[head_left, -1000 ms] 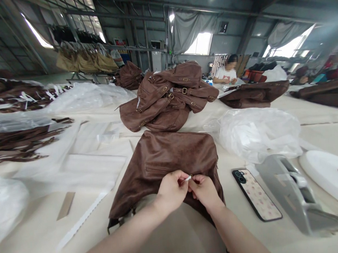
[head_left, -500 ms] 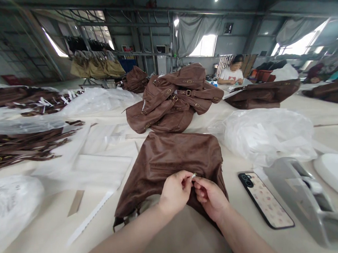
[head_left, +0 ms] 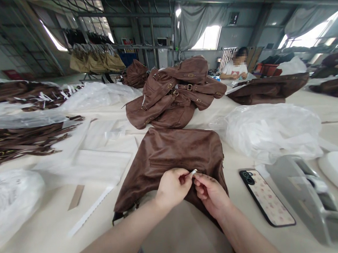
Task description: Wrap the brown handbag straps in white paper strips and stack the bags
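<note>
Pinching a white strip [head_left: 194, 171], 2 hands [head_left: 172, 186] [head_left: 212, 195] meet over a brown bag [head_left: 184, 145]; distant shirt print [head_left: 236, 73] illegible.

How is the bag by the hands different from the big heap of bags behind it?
The bag lies spread out, but the heap is jumbled and piled higher. The left hand and right hand are over the bag; no hand touches the heap. Both are brown and look leathery.

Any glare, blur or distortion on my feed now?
Head view: the bright rear windows are blown out; the nearest brown leather bag shows soft sheen but reads clearly; the grey plastic tape dispenser smears and looks stretched at lower right.
</note>
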Tool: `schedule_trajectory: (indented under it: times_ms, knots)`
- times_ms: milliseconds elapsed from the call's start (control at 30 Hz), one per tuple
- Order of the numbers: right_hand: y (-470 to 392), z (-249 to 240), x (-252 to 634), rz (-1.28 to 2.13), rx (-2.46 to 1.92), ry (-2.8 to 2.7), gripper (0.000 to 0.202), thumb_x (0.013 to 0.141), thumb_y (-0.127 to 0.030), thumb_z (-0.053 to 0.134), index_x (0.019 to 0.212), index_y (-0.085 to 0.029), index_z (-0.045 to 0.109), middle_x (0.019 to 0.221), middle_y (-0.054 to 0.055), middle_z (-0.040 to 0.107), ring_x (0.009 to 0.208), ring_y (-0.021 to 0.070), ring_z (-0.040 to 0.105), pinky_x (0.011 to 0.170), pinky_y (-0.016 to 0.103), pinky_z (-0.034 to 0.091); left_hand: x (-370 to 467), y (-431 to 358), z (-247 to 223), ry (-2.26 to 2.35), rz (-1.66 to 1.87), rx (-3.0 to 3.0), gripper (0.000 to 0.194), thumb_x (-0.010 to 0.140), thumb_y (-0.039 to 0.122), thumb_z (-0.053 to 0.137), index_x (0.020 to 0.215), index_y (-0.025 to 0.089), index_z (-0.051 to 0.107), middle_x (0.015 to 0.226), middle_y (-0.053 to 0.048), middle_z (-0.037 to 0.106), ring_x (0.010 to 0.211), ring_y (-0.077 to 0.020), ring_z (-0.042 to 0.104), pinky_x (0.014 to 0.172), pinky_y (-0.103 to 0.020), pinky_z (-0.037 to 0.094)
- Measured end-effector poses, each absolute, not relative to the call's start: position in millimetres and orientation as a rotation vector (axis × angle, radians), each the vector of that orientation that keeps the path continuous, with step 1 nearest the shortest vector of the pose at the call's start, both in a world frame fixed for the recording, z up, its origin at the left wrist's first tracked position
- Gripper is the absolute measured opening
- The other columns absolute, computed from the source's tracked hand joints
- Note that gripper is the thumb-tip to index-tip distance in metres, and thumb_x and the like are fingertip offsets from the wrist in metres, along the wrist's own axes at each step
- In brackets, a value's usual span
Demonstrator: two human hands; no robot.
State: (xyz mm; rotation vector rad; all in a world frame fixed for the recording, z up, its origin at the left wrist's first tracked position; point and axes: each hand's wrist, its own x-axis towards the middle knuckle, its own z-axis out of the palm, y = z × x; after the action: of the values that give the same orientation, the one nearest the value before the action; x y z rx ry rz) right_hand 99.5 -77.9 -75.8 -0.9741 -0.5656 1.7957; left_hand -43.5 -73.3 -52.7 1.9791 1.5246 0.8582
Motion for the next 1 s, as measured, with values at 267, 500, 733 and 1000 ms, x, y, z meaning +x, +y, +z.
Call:
schedule_trajectory:
  times_ms: [267,500,733,1000]
  knots:
    - [-77.7,-75.9,99.3,1.783,-0.992,-0.598,0.027,0.058,-0.031,0.079,0.066,-0.015,0.060,0.056,-0.005,0.050,0.042,0.0028,0.031,0.037,0.018,0.014,-41.6,-77.3,-51.4,1.484,0.959,1.975,0.019,0.082,0.019,0.052,0.088,0.022,0.070,0.081,-0.002,0.067,0.071,-0.0130,0.059,0.064,-0.021,0.044]
    - [-77.9,-75.5,98.1,1.771,-1.018,-0.598,0.027,0.058,-0.031,0.079,0.063,-0.015,0.058,0.055,-0.006,0.049,0.042,0.0030,0.031,0.039,0.019,0.014,-42.0,-80.2,-47.9,1.474,0.973,2.175,0.024,0.086,0.017,0.048,0.096,0.024,0.069,0.087,-0.002,0.066,0.079,-0.0138,0.060,0.074,-0.024,0.046]
    - [-78.0,-74.3,101.3,1.807,-1.012,-0.531,0.022,0.065,-0.035,0.073,0.072,-0.015,0.066,0.058,-0.003,0.056,0.044,0.0052,0.041,0.040,0.019,0.025,-43.2,-80.9,-46.5,1.467,0.925,2.268,0.026,0.087,0.017,0.047,0.101,0.025,0.067,0.092,-0.002,0.063,0.085,-0.0150,0.059,0.079,-0.025,0.046]
    - [-78.0,-78.4,97.3,1.770,-1.068,-0.595,0.032,0.059,-0.040,0.082,0.064,-0.015,0.062,0.053,-0.004,0.052,0.042,0.0035,0.038,0.039,0.017,0.026,-40.6,-77.9,-54.0,1.503,0.979,2.073,0.017,0.081,0.015,0.052,0.094,0.021,0.061,0.083,-0.001,0.064,0.076,-0.0137,0.060,0.071,-0.024,0.047]
